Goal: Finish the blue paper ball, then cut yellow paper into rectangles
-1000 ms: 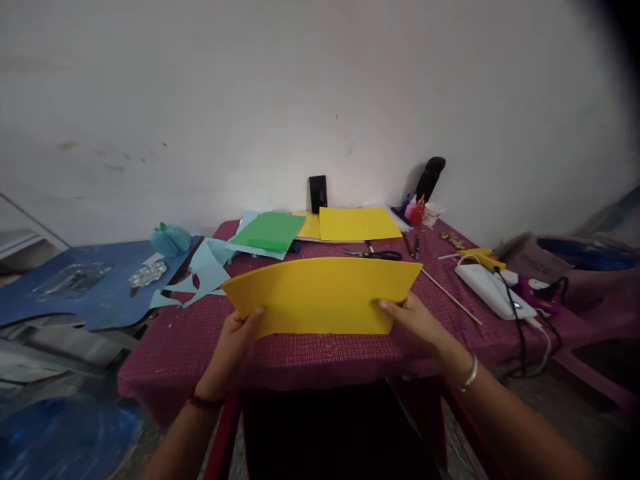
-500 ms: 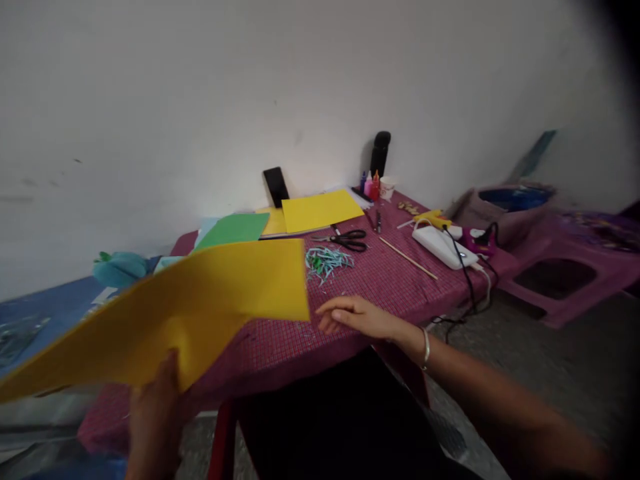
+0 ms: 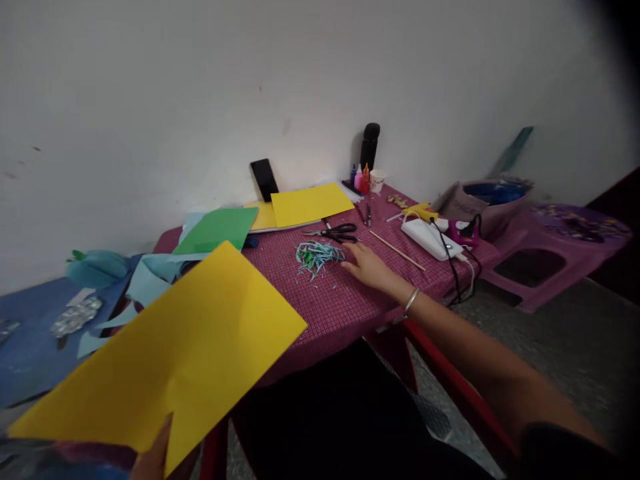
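My left hand [image 3: 154,455] grips a large yellow craft sheet [image 3: 215,340] by its lower edge, at the lower left. The sheet is tilted and bent near my thumb; my other fingers are hidden behind it. My right hand [image 3: 369,267] is over the checked tablecloth, empty, with its fingers stretched forward and a little apart. Its fingertips are beside a pile of shredded light-blue strips [image 3: 316,256] and just in front of black-handled scissors [image 3: 340,232]; whether they touch either I cannot tell.
A green sheet [image 3: 220,230], another yellow sheet [image 3: 314,205] and a leaning phone [image 3: 264,179] are at the back. To the right are a wooden stick [image 3: 398,251], a white power strip [image 3: 430,239] with cords and a yellow glue gun [image 3: 421,212]. Light-blue scraps [image 3: 147,280] lie left.
My left hand has lowered the yellow sheet and turned it, uncovering light-blue scraps on the left. My right hand has reached forward and right, up to the strips and scissors.
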The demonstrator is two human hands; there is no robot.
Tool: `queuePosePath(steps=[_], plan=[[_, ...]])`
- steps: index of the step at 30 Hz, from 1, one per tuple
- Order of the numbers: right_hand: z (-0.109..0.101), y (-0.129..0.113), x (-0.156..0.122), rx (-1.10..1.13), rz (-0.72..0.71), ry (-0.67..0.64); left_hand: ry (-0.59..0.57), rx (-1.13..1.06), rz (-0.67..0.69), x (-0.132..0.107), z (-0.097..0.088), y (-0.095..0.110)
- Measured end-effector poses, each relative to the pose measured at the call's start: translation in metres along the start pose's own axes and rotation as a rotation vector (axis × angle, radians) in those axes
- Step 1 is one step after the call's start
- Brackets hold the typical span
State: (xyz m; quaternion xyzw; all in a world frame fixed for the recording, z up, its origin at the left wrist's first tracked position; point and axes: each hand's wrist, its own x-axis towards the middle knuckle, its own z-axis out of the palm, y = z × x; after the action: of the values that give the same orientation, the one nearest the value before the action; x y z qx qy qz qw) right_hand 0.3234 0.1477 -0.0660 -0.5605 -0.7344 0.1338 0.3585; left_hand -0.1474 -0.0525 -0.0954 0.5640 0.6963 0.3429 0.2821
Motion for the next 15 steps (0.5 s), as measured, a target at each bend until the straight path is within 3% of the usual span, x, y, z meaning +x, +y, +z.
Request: queuePosePath(steps=[4, 8, 15], plan=[[0.010, -0.038, -0.017, 0.218, -0.090, -0.115, -0.022, -0.045, -0.075, -0.020, 0.025, 0.013], [0.020, -0.072, -0.041, 0.509, -0.037, -0.335, -0.083, -0.126, -0.166, -0.021, 0.032, 0.023], [0.033, -0.083, -0.060, 0.902, 0.185, -0.528, -0.148, -0.386, -0.402, -0.013, 0.043, 0.040]])
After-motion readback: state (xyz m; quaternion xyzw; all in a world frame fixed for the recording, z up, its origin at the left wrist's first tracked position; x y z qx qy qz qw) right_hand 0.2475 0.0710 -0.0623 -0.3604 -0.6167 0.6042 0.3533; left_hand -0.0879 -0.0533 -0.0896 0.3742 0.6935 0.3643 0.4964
